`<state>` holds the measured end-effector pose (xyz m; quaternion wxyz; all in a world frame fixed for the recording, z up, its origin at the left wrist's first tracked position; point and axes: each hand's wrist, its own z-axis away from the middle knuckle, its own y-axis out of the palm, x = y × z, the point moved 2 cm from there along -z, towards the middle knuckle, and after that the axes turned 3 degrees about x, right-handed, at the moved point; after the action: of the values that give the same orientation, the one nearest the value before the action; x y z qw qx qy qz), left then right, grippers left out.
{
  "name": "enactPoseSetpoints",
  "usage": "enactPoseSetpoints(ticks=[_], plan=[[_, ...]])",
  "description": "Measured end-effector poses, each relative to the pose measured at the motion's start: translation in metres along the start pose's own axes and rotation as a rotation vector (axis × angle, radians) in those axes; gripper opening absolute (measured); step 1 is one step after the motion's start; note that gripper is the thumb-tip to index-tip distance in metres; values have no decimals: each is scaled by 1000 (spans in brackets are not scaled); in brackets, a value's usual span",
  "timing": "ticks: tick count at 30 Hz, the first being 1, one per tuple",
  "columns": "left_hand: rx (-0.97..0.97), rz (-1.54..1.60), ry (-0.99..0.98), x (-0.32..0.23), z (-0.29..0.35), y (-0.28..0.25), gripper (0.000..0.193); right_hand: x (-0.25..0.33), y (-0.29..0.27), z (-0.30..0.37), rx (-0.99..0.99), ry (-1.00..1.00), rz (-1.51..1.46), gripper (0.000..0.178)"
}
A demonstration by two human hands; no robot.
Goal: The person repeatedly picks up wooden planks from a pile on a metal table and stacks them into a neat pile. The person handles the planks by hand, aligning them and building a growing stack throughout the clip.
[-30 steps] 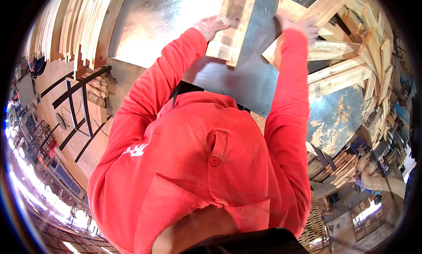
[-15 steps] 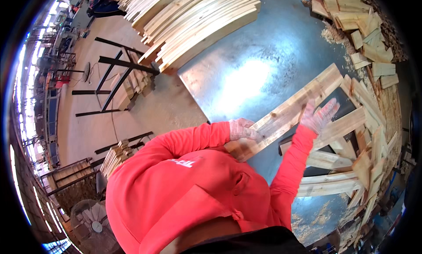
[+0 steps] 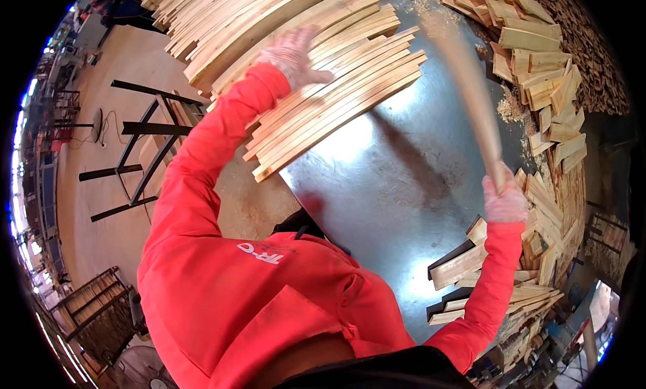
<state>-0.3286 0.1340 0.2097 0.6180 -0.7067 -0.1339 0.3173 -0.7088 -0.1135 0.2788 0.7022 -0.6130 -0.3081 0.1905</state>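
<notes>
My right hand (image 3: pixel 505 202) is clenched on the near end of a long wooden slat (image 3: pixel 471 100), blurred, rising toward 12 o'clock. Looks light, stiff, splintery; I'd grip nearer mid-length. Left hand (image 3: pixel 291 53) lies flat, fingers spread, on the slat stack (image 3: pixel 336 86) at 11 o'clock.

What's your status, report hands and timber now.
Left hand flat on the stacked slats. Right hand grips a blurred wooden slat raised above the metal table. Nothing between slat and stack.
</notes>
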Motion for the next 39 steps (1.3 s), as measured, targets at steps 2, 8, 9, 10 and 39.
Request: enactPoseSetpoints(ticks=[2, 8, 9, 10, 39], plan=[[119, -447, -188, 37, -13, 7, 99, -12, 26, -26, 204, 232, 20, 52], [342, -364, -200, 86, -33, 16, 88, 50, 215, -36, 432, 643, -343, 91], [391, -336, -215, 90, -35, 15, 85, 99, 214, -34, 577, 662, -398, 98], [431, -311, -220, 88, -42, 4, 83, 128, 234, -28, 546, 617, -482, 103], [478, -390, -358, 139, -77, -40, 102, 418, 269, -165, 863, -191, -1130, 90]])
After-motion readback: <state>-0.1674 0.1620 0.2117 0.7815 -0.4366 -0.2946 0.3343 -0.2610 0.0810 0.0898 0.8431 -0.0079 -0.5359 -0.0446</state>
